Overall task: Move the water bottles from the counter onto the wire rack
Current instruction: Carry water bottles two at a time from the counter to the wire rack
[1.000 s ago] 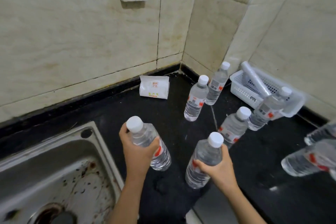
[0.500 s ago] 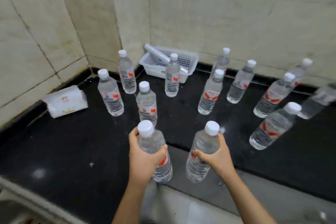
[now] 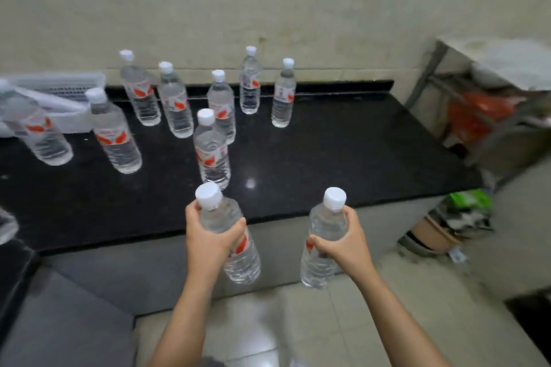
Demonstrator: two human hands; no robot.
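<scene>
Head view: the left grip (image 3: 208,243) is wrapped round one water bottle (image 3: 238,262) and the right grip (image 3: 347,244) round a second bottle (image 3: 326,225). Both are upright and held clear of the black surface (image 3: 343,152), out past its front edge. The right half of the surface lies bare to its end, and beyond it stands the blurred wire rack (image 3: 477,107). The other bottles (image 3: 212,152) stand left and back. A white basket (image 3: 59,88) at far left holds something white, too blurred to name. Since half a second ago the view has swung right, bringing the rack in.
</scene>
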